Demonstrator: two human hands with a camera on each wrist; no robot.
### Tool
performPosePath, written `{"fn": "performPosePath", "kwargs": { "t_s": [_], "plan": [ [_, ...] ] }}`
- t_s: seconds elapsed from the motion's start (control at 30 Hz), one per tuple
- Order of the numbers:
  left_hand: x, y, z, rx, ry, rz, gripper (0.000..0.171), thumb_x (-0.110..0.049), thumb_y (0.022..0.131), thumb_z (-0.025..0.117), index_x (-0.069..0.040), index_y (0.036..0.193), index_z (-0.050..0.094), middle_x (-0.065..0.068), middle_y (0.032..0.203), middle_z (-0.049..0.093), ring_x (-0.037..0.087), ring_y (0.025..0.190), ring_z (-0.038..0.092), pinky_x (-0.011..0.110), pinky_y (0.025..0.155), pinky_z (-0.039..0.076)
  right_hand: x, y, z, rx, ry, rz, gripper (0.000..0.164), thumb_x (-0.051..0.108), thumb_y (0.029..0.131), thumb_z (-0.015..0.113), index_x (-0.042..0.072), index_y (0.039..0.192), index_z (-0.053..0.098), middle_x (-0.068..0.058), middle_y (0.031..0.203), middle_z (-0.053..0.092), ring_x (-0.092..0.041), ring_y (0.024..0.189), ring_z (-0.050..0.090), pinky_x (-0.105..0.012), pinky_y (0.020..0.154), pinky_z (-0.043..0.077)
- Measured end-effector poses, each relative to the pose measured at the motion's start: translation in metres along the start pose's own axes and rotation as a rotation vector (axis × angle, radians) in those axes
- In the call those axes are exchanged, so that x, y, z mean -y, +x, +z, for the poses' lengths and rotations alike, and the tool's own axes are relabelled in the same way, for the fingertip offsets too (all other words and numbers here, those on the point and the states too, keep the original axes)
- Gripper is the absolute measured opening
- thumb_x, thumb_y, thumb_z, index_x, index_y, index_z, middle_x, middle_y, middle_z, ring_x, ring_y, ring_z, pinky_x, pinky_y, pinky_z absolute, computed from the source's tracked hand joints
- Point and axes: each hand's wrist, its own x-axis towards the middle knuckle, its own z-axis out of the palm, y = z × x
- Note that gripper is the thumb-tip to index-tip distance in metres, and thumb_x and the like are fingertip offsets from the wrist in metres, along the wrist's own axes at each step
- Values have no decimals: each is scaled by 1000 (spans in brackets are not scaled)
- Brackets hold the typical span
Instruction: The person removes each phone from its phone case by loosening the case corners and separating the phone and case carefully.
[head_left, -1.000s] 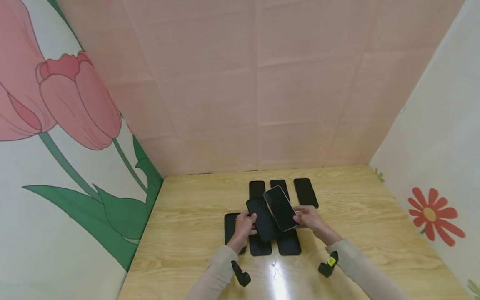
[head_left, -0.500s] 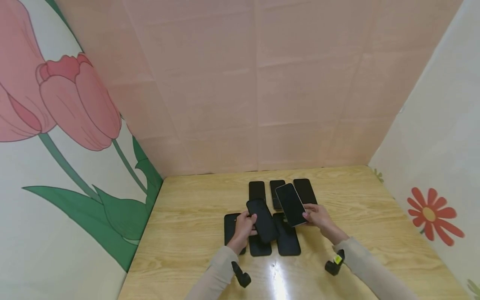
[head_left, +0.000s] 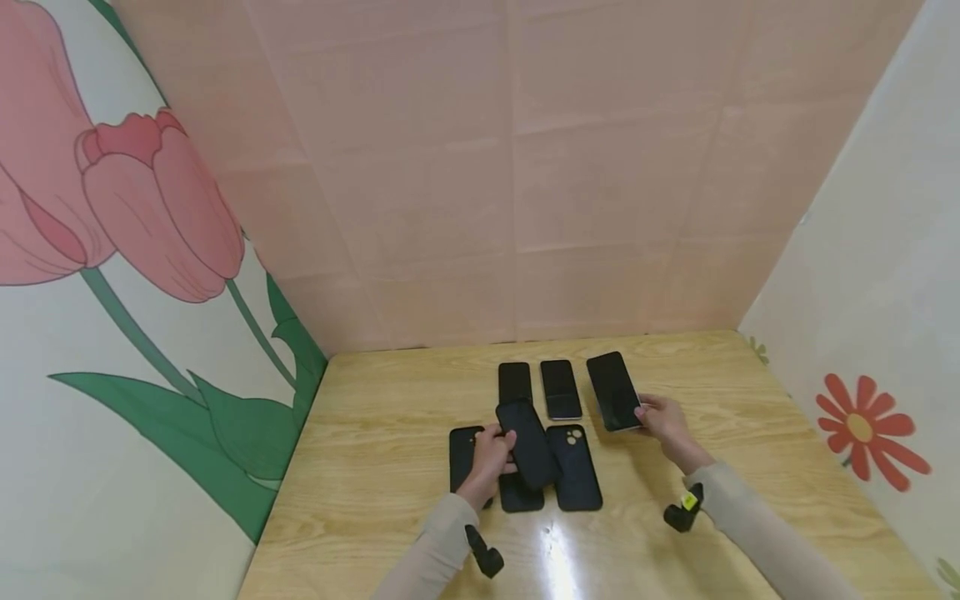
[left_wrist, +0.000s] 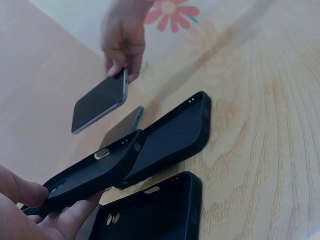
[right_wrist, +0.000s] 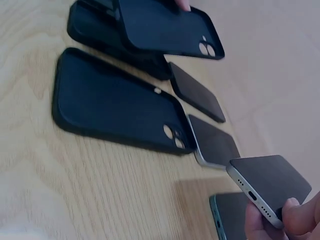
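My left hand [head_left: 487, 462] pinches a black phone case [head_left: 529, 446] by its left side, tilted above other cases. In the left wrist view this case [left_wrist: 90, 172] shows its hollow inside, with the thumb on the rim. My right hand [head_left: 667, 425] grips a smartphone [head_left: 615, 393] with a dark screen and silver frame by its near end. In the right wrist view that phone [right_wrist: 272, 182] hangs above a teal-edged phone [right_wrist: 231, 215] lying on the table. The head view has the lower phone hidden behind the held one.
Three black cases lie in the near row: a left case [head_left: 462, 457], a middle case [head_left: 521, 497] partly covered, and a right case [head_left: 576, 471] with camera holes. Behind them lie two phones, one left [head_left: 514, 381] and one central [head_left: 560, 389]. The wooden table [head_left: 390, 400] meets a pink wall [head_left: 450, 208].
My right hand has carried the smartphone rightward, away from the case and over the back right phone. The central phone and right case are uncovered. My left hand stays almost still with the case.
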Motion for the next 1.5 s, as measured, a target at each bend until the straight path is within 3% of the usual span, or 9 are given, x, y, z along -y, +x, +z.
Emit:
{"fn": "performPosePath", "kwargs": {
  "t_s": [0.33,0.57,0.8,0.93,1.17,1.5],
  "plan": [
    [-1,0,1,0,10,5,24,-16,103,53,0,119,61,10,92,62,21,76,63,38,67,58,-3,6,-17,-70,90,44,47,-11,97,47,-24,139,31,-16,92,67,-11,73,65,-34,71,59],
    [0,1,1,-5,4,6,26,-16,103,54,1,121,61,9,90,64,19,75,63,38,66,58,-13,14,-29,-122,116,65,46,-8,98,48,-23,139,33,-28,103,64,-15,74,67,-37,75,59],
    [0,2,2,-6,-1,0,27,-16,102,54,1,123,61,9,91,65,19,75,64,38,67,58,-19,21,-38,-188,152,71,46,-8,96,50,-23,138,35,-9,85,66,-12,69,66,-36,73,59],
    [1,3,2,-2,5,-5,24,-16,102,54,0,118,62,9,90,64,18,74,63,37,67,58,-22,26,-42,-232,134,93,46,-8,96,50,-22,137,38,-16,91,65,-14,69,66,-36,74,59],
    [3,3,1,4,21,-23,20,-16,103,53,-2,114,62,8,91,63,18,76,61,36,68,57,-27,34,-52,-277,41,159,44,0,99,47,-18,139,40,-39,123,51,-11,69,65,-32,74,58],
    [6,2,4,6,20,-33,24,-15,102,54,-2,121,63,8,93,65,18,77,64,36,68,58,-36,39,-62,-278,-45,165,45,5,100,47,-15,139,42,-39,132,46,-7,70,63,-30,73,58]
  ]
}}
